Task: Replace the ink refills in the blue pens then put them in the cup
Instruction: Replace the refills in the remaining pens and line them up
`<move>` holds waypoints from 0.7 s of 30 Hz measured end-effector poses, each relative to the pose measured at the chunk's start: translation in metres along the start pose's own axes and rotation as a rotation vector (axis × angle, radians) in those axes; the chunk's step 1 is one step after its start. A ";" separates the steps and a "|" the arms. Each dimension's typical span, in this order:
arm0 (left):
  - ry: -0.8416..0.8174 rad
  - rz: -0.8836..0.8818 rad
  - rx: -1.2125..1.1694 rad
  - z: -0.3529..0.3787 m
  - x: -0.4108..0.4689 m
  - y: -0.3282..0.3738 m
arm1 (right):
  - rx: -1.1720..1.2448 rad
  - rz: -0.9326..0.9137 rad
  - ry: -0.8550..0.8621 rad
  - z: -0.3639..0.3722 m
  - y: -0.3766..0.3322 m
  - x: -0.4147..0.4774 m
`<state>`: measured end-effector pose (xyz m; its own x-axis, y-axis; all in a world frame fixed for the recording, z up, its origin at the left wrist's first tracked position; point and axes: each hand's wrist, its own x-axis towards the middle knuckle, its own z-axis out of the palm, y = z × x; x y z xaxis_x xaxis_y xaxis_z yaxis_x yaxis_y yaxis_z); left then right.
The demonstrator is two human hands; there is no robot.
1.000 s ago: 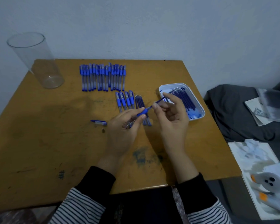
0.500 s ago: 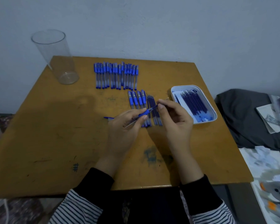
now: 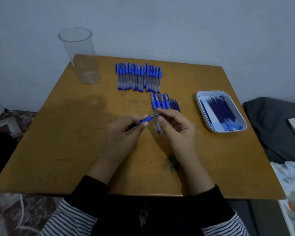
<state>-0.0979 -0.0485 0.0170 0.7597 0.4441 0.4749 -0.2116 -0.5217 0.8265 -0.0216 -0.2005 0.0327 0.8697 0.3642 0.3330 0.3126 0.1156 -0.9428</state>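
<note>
My left hand point(image 3: 126, 133) grips a blue pen barrel point(image 3: 145, 120) by its blue grip section, tip pointing right. My right hand point(image 3: 175, 130) pinches the thin tip end point(image 3: 156, 114) at the barrel's mouth. A row of several capped blue pens point(image 3: 138, 77) lies at the far middle of the table. A smaller group of pens point(image 3: 158, 103) and some loose refills point(image 3: 174, 106) lie just beyond my hands. The clear plastic cup point(image 3: 80, 55) stands empty at the far left corner. A white tray point(image 3: 242, 123) at the right holds several refills.
The wooden table point(image 3: 58, 150) has bare surface on its left and near side. Dark grey cloth point(image 3: 276, 126) and papers point(image 3: 289, 184) lie off the table's right edge. A wall runs close behind the table.
The refill that stuck out of the barrel toward the tray has gone into the barrel; my right fingers now sit at its mouth. The camera view has shifted left.
</note>
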 end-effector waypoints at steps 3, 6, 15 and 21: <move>0.000 -0.013 0.003 -0.010 0.000 -0.003 | 0.064 0.088 0.040 0.006 0.001 -0.002; 0.021 0.011 0.034 -0.019 -0.001 -0.006 | 0.049 0.182 0.060 0.014 0.006 -0.003; 0.001 0.046 0.118 -0.043 -0.005 -0.019 | -0.191 0.276 -0.096 0.035 0.014 -0.015; 0.026 0.049 0.130 -0.047 -0.009 -0.025 | -0.369 0.241 -0.092 0.041 0.019 -0.013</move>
<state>-0.1283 -0.0049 0.0061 0.7342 0.4337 0.5223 -0.1649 -0.6324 0.7569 -0.0427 -0.1652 0.0097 0.9021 0.4228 0.0862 0.2349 -0.3135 -0.9201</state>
